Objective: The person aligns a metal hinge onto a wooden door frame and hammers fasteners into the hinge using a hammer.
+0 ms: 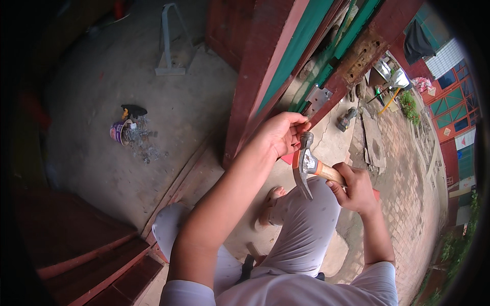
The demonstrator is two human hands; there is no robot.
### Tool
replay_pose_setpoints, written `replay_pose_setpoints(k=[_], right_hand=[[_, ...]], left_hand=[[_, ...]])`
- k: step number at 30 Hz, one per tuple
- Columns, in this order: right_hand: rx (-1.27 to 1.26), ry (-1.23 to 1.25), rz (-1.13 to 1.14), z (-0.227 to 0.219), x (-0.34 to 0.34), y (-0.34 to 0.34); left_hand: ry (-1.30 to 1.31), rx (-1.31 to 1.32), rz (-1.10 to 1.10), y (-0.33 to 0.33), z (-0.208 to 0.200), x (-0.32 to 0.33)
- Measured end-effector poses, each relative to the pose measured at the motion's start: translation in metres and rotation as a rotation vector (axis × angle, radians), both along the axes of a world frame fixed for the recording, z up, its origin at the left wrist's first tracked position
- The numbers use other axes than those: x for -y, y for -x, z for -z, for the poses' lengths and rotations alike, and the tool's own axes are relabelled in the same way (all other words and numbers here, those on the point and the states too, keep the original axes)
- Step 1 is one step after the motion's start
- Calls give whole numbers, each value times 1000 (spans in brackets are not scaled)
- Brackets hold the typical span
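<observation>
My right hand (355, 187) grips a claw hammer (308, 162) by its wooden handle. The hammer's head is just below my left fingers, its claw pointing down. My left hand (286, 135) is pinched at the edge of a dark red door frame (334, 95), right below a metal hinge (318, 98). Whatever sits between those fingertips is too small to make out. The hinge plate lies against the frame's edge. Higher on the same frame is a worn bare-wood patch (365, 56) with several holes.
On the concrete floor at left, a tipped purple tub (118, 132) has spilled small metallic-looking pieces (140, 137) beside a black and yellow glove (134, 110). A grey metal stand (171, 66) is farther back. A power tool (347, 119) lies beyond the frame, near brick paving (403, 194).
</observation>
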State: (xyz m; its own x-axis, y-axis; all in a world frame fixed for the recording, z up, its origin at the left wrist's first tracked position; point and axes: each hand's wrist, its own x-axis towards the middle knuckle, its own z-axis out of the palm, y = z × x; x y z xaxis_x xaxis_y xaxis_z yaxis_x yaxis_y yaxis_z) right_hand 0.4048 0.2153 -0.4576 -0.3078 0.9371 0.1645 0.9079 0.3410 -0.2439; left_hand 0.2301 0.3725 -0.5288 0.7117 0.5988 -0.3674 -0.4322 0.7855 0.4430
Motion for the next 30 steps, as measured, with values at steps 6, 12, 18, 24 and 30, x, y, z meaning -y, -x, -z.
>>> replay_pose_setpoints(k=[6, 12, 18, 24, 30], right_hand=[[-55, 89, 132, -1, 6, 2], [-78, 143, 251, 3, 6, -7], [72, 42, 226, 0, 1, -5], [40, 32, 180, 5, 1, -6], [-13, 11, 139, 5, 4, -3]], left_hand=[[7, -11, 24, -2, 5, -3], [21, -38, 93, 3, 1, -4], [23, -17, 68, 4, 3, -4], [38, -31, 87, 2, 7, -5], [36, -52, 98, -1, 6, -5]])
